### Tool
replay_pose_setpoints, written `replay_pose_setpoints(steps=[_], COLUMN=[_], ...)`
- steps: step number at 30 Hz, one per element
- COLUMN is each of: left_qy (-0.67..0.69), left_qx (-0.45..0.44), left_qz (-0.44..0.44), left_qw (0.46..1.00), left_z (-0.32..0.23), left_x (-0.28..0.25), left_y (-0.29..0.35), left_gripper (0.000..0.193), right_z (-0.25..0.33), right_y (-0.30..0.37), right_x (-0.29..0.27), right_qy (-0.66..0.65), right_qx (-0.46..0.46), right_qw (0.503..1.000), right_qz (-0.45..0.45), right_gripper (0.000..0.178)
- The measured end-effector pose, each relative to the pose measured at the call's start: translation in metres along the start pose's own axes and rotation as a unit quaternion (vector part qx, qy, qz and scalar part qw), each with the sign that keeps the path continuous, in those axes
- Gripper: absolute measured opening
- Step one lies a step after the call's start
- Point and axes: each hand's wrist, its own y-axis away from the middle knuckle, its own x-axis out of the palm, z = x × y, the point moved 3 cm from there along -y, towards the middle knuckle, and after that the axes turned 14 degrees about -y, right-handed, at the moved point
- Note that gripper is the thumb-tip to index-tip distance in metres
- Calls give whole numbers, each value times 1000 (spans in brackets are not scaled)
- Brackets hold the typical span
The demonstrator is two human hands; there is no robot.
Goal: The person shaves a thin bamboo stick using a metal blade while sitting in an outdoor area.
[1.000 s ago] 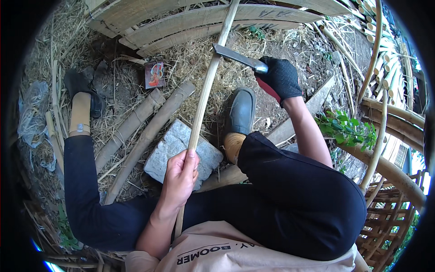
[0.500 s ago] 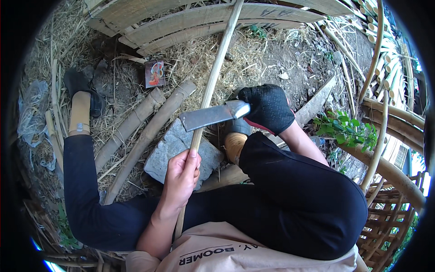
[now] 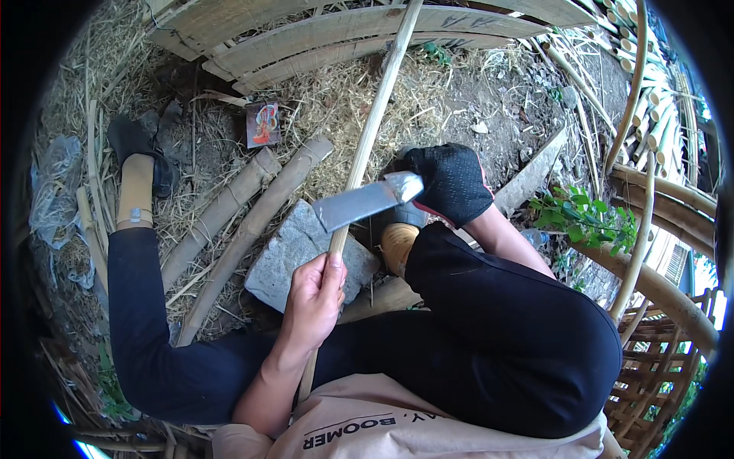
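Observation:
A long, pale bamboo strip (image 3: 375,115) runs from my lap up past the top of the view. My bare left hand (image 3: 315,294) is closed round its lower part, thumb along the strip. My right hand (image 3: 449,183), in a black glove, is closed on a broad-bladed knife (image 3: 358,205); the glove hides its handle. The flat metal blade lies across the strip, just above my left fingers. Below them a grey stone block (image 3: 284,256) rests on the ground between my legs.
Two bamboo poles (image 3: 252,229) lie left of the stone. A wooden slat panel (image 3: 344,38) stands at the far side. Cut bamboo poles (image 3: 654,126) are piled at the far right, above a woven bamboo basket (image 3: 654,375). A leafy plant (image 3: 585,218) grows near my right knee.
My left hand and the bamboo strip have shifted slightly to the right. The knife blade has moved a little right and nearer to me along the strip.

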Motion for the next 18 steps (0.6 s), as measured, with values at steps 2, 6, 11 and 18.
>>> replay_pose_setpoints(steps=[2, 6, 11, 18], left_qy=[12, 21, 40, 34], left_qx=[-19, -31, -37, -44], left_qz=[0, -4, 6, 16], left_qw=[1000, 999, 999, 998], left_z=[-1, -4, -7, -6], left_x=[0, 0, 1, 0], left_y=[1, 4, 1, 2], left_gripper=[36, 37, 36, 38], right_z=[-14, -41, -73, -29], right_y=[-7, -22, -39, -2], right_x=[-9, -31, -58, -33], right_qy=[-5, 33, 60, -39], right_qx=[56, 89, 158, 83], right_qw=[998, 993, 980, 996], right_qz=[-40, -66, -102, -20], right_gripper=[22, 22, 26, 22])
